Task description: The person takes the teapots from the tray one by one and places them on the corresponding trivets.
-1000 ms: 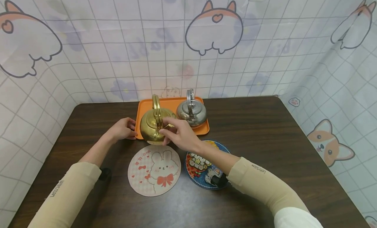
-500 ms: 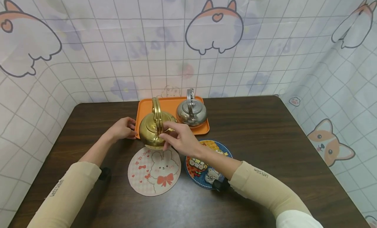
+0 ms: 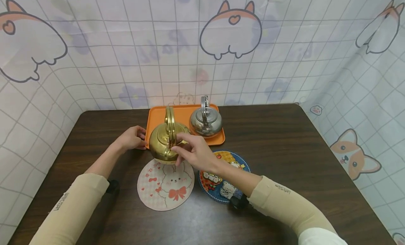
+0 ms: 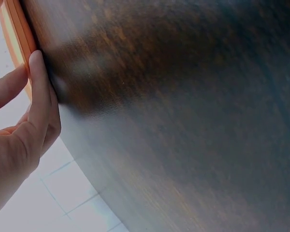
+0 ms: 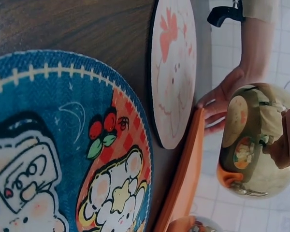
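My right hand holds a gold kettle by its upright hoop handle. In the right wrist view the kettle hangs raised above the orange tray. Seen from the head, it overlaps the tray's front edge and the top of a round pink rabbit placemat. At the left rim of the tray, my left hand pinches the edge. The left wrist view has thumb and fingers of that hand on either side of the rim. On the tray's right half stands a silver kettle.
A round blue cartoon placemat lies right of the pink one, partly under my right forearm. The dark wooden table ends at the back against a patterned cloth. Black wrist cameras hang beneath both wrists.
The gold kettle has moved a little toward me with my right hand, from over the tray to overlapping the pink placemat. My left hand has stayed at the tray rim.
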A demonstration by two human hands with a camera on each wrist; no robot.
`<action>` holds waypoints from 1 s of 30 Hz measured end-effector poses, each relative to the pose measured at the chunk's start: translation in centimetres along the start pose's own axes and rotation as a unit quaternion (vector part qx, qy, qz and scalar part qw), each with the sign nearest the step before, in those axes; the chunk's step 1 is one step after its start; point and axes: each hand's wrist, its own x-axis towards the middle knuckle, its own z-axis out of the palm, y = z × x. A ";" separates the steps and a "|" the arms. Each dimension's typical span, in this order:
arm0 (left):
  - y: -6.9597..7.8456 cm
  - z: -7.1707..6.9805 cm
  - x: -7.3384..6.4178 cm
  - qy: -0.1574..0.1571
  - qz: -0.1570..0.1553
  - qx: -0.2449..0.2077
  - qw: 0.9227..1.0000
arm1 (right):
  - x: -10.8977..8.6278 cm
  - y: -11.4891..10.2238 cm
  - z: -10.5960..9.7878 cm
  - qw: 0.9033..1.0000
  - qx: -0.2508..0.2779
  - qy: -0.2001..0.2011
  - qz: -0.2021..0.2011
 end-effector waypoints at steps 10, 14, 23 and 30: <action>0.0 0.0 -0.1 0.000 0.002 -0.008 1.000 | -0.5 -0.6 0.5 1.000 0.023 -0.017 -0.006; 0.0 0.0 -0.1 0.001 0.001 -0.007 1.000 | -0.8 -0.9 0.7 0.999 0.025 -0.024 -0.007; -0.2 0.0 -0.1 0.005 0.004 0.004 1.000 | -1.4 -1.1 1.5 0.999 0.030 -0.042 -0.011; -0.1 0.2 0.0 0.004 0.006 0.000 1.000 | -1.7 -1.0 2.0 0.998 0.017 -0.051 -0.027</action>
